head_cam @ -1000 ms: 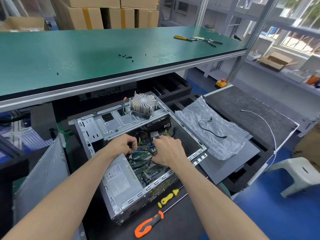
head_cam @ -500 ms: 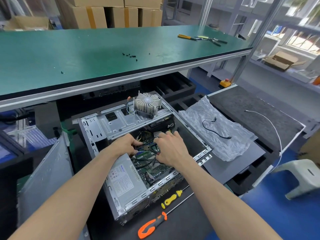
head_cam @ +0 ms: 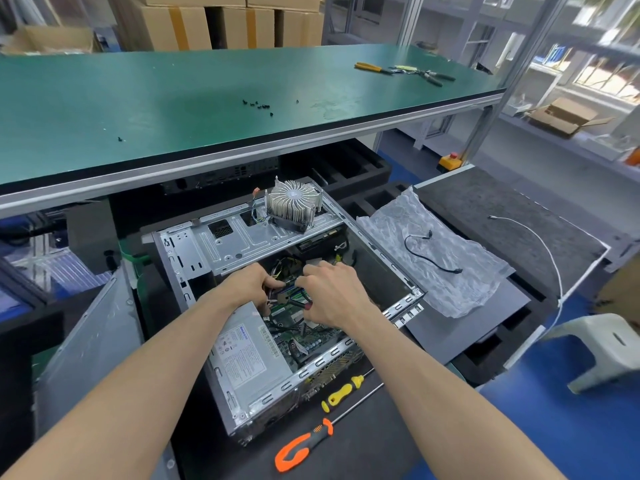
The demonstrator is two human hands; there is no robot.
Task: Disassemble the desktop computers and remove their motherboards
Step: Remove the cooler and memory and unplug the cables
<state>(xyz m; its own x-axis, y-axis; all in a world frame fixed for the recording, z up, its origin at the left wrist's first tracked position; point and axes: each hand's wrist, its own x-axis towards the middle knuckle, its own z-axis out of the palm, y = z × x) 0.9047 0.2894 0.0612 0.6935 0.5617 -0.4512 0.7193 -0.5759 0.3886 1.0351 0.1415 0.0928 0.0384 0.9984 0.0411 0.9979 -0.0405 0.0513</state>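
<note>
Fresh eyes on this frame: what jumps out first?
Both hands, left hand and right hand, are deep in the open computer case at centre, working the cables over the motherboard. A round finned heatsink sits on the case's far edge. An orange screwdriver lies nearest the camera.

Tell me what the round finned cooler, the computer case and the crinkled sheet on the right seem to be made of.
Cooler: likely aluminium, matte silver, thin radial fins.
Computer case: stamped sheet steel by the look, bare grey, with punched slots and folded edges.
Crinkled sheet: translucent plastic or foam wrap, wrinkled and glossy; which one is unclear.
</note>
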